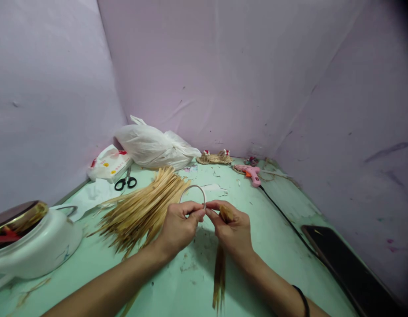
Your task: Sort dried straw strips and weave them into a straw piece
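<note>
My left hand point(179, 225) pinches the lower edge of a thin white ring point(193, 189) that stands upright above the green table point(270, 237). Close against it, my right hand point(231, 227) touches the ring with its fingertips and grips a bundle of tan straw strips point(219, 275), which hangs down below the fist toward me. A larger pile of loose straw strips point(142, 208) lies fanned out on the table just left of my left hand.
Black-handled scissors point(125, 182), a printed packet point(109, 164) and a white plastic bag point(154, 146) sit at the back left. A pink glue gun point(250, 172) with a black cord, a small woven straw piece point(214, 157), a white pot point(32, 242) and a dark phone point(347, 264) are around.
</note>
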A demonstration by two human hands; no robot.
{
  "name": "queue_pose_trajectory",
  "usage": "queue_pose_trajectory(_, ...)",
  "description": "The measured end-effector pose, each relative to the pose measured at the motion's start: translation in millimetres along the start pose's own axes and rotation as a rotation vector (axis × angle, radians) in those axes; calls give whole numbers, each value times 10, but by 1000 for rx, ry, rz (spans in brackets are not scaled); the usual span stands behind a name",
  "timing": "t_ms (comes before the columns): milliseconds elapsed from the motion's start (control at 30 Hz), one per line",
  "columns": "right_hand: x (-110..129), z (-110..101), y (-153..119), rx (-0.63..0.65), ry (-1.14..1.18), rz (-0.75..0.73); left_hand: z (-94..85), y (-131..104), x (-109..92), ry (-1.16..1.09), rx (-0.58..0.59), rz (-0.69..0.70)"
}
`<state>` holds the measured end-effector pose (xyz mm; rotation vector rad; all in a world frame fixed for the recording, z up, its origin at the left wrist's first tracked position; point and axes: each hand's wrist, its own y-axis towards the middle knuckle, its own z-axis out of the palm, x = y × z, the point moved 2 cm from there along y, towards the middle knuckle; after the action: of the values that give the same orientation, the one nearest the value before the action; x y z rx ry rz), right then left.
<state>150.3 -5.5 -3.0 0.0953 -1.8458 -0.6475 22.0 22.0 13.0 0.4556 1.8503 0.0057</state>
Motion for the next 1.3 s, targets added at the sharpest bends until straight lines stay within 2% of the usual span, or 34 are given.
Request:
queue_pose_trajectory(233,36,-14,13,85,9,88,1,-6,-31,-59,-17,-21)
queue_pose_trajectory(500,29,-11,27,33,13,79,12,2,2,-86,-18,-32)
queue_pose_trajectory(700,33,-19,44,74,124,202,9,25,-1,-136,-3,-59)
queue_pose_trajectory(900,22,-21,46,105,56,152,2,40,17,-137,3,-63)
queue_pose_trajectory(1000,-4,-39,67,113,54,176,-7,50,14,-129,55,-53)
queue_pose_trajectory(1167,15,-117,157,51,54,195,-45,62,-38,-48,236,16)
queue_pose_trajectory(1300,82,-140,192,58,61,177,-96,71,-57,17,226,9)
